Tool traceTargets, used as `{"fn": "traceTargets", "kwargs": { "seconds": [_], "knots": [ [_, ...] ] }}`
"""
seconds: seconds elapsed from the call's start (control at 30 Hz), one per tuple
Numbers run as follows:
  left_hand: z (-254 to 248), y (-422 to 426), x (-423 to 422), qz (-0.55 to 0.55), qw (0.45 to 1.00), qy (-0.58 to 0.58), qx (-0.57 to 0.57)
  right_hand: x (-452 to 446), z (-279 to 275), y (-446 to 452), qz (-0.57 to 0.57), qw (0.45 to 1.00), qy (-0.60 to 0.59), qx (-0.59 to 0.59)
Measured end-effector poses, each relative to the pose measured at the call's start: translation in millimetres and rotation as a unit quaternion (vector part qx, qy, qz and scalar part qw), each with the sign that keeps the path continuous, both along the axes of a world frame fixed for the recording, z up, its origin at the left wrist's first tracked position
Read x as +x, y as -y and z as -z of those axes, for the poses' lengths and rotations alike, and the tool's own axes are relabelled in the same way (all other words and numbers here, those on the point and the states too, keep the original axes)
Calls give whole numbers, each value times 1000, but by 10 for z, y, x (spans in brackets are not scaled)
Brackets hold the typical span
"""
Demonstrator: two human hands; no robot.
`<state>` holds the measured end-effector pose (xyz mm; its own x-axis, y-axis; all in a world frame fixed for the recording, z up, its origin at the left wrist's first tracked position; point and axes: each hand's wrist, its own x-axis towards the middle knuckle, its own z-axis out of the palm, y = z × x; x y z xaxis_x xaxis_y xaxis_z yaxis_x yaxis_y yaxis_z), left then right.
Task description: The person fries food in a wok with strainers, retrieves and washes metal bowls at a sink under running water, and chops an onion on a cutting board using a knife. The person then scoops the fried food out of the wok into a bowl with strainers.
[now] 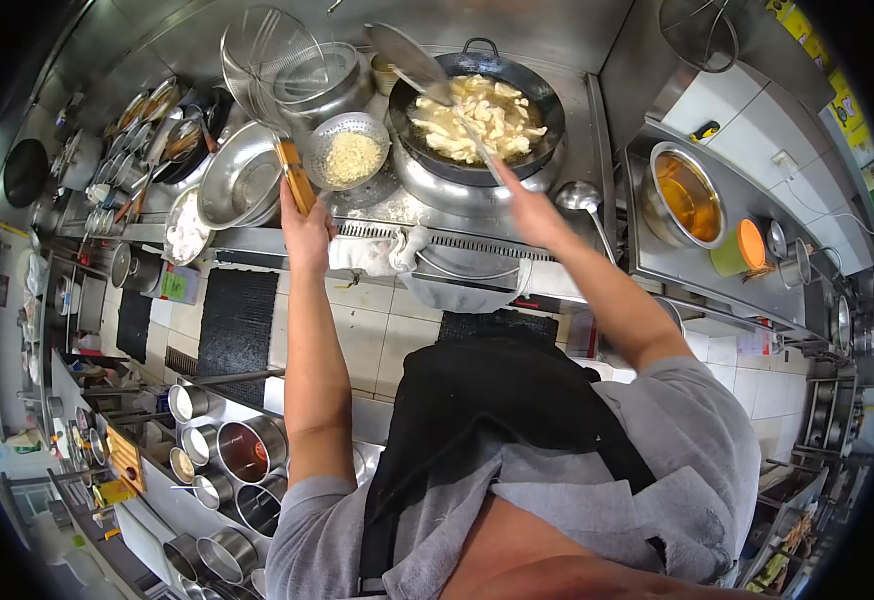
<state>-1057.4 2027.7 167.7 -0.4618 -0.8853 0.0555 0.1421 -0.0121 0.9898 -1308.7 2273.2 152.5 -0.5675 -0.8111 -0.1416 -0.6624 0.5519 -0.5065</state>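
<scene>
2 hands, both occupied. Left hand [307,228]: fingers wrapped round the wooden handle of 1 wire strainer [262,75], over the counter [583,135]. Right hand [534,208]: fingers closed on 1 long-handled utensil [475,137], blurred, reaching across 1 wok [551,108] of pale pieces [492,115] in liquid, near the counter's back right corner. Advisable: light strokes, clumps parted, no splashing onto the perforated bowl [377,138] alongside.

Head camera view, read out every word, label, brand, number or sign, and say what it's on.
No text is readable.
Yellow strip with dark marks, upper right: too blurred.
Green-and-white rectangular sheet, left half: too small.
Pink-and-white rectangular sheet, right side: too small.
</scene>
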Motion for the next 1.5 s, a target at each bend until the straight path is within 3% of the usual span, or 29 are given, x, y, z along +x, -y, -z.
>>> {"fn": "traceTargets", "kwargs": {
  "seconds": [0.13, 0.2, 0.37, 0.43, 0.5, 0.6, 0.7, 0.73, 0.83, 0.9, 0.93, 0.97, 1.0, 1.1, 1.17, 1.2, 1.3, 1.43, 1.5],
  "knots": [
    [272, -99, 54, 41, 997, -18, 67, -168, -103, -724, -9, 995, -65, 71],
    [447, -111, 41, 73, 989, -35, 122, -337, 147, -865, -2, 990, -100, 101],
    [1098, 111, -92, 153, 961, -96, 210, -502, 336, -513, 34, 980, -158, 120],
    [1286, 180, -117, 133, 946, -99, 279, -383, 81, -414, 52, 986, -113, 109],
    [1421, 224, -89, 152, 949, -97, 257, -236, -64, -466, 66, 992, -95, 44],
    [1637, 324, -46, 175, 939, -56, 292, 85, -370, -728, 74, 992, -38, 94],
    [1783, 369, -91, 159, 942, -10, 296, 48, 73, -878, 10, 998, -39, 52],
    [1816, 378, -109, 158, 941, -10, 300, 72, 32, -772, 12, 994, -36, 106],
    [2064, 447, -224, 131, 945, 90, 285, -134, 129, -446, 38, 989, -20, 140],
    [2536, 660, -284, 8, 959, 282, 33, -316, 246, -373, 36, 996, -30, 81],
    [2079, 465, -183, 46, 955, 254, 148, -404, 303, -354, 31, 998, -42, 23],
    [2050, 425, -107, 45, 956, 252, 146, -490, 354, -393, 31, 998, -44, 21],
    [2041, 407, -34, 50, 959, 205, 188, -572, 412, -475, 35, 994, -72, -74],
    [2022, 298, 165, 34, 956, 162, 241, -505, 132, -559, 117, 988, 20, -103],
    [2085, 153, 374, 10, 951, 174, 255, -583, 257, -572, 168, 970, 140, -102],
    [2155, 79, 464, 4, 950, 156, 270, -413, 6, -458, 213, 944, 225, -115],
    [2371, -260, 792, -16, 944, 130, 303, -940, 429, -340, 182, 914, 322, -164],
    [2616, -877, 1399, -11, 925, 171, 338, -1115, -43, -65, 146, 975, 134, -104],
    [2640, -1133, 1666, 7, 907, 214, 364, -1101, -251, 127, 138, 980, 123, -78]
  ]
}}
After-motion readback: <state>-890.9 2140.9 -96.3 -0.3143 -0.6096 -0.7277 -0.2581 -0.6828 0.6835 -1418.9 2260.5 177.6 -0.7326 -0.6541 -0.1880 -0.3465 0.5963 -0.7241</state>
